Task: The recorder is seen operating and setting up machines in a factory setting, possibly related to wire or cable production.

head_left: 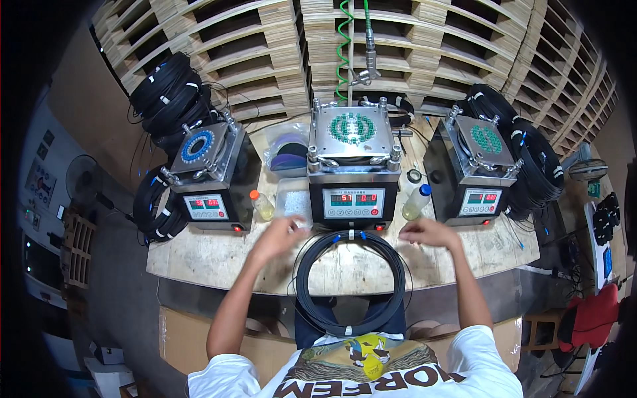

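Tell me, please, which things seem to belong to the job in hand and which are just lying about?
Probably in the job: black cable coil, between left hand and right hand; middle machine; blue-capped bottle.

Probably just lying about: red chair; standing fan; wooden pallets.

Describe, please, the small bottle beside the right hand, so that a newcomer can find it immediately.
On the wooden table, find the middle machine of three. Just right of it, beyond the right hand, is a small see-through bottle. Its cap is blue, while the other bottle has an orange one.
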Action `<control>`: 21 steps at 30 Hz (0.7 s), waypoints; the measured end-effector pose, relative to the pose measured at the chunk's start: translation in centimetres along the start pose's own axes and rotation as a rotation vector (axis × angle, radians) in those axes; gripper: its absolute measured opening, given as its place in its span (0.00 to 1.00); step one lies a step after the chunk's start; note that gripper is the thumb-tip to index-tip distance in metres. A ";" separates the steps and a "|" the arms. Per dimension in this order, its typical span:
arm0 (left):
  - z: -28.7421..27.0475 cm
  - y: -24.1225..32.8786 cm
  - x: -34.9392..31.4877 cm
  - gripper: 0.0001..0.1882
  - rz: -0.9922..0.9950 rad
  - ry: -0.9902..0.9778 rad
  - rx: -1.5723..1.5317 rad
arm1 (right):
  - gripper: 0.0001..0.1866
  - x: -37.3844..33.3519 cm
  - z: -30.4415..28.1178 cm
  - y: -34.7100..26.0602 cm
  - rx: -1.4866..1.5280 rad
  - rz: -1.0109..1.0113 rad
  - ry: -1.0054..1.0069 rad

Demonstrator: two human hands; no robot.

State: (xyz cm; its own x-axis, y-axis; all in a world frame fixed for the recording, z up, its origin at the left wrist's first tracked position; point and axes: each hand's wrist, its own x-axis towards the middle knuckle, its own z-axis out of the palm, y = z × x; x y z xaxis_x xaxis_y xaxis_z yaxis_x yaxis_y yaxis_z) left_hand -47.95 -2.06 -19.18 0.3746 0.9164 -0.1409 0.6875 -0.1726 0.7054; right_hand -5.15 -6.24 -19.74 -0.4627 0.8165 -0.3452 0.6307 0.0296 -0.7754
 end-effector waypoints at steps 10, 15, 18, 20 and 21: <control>-8.8 7.4 13.0 0.22 0.139 0.163 -0.353 | 0.22 13.8 -14.3 -11.2 0.317 -0.022 0.576; -8.4 9.0 13.8 0.24 0.090 0.036 -0.413 | 0.22 17.3 -14.6 -9.3 0.440 0.006 0.619; -8.5 8.7 13.4 0.25 0.155 0.087 -0.399 | 0.20 17.6 -14.7 -9.5 0.531 -0.029 0.606; -8.7 9.8 12.5 0.26 0.192 0.108 -0.582 | 0.17 17.3 -15.0 -10.6 0.620 -0.044 0.646; -8.8 10.7 12.2 0.28 0.196 0.113 -0.588 | 0.15 17.0 -15.7 -11.2 0.644 -0.033 0.659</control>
State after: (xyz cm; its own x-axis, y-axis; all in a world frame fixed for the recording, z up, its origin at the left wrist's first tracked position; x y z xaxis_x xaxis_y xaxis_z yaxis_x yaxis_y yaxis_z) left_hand -41.46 10.46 -7.22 0.3686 0.9260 0.0814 0.1437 -0.1433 0.9792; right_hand -10.32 16.33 -8.62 0.0984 0.9901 -0.1002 0.0639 -0.1067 -0.9922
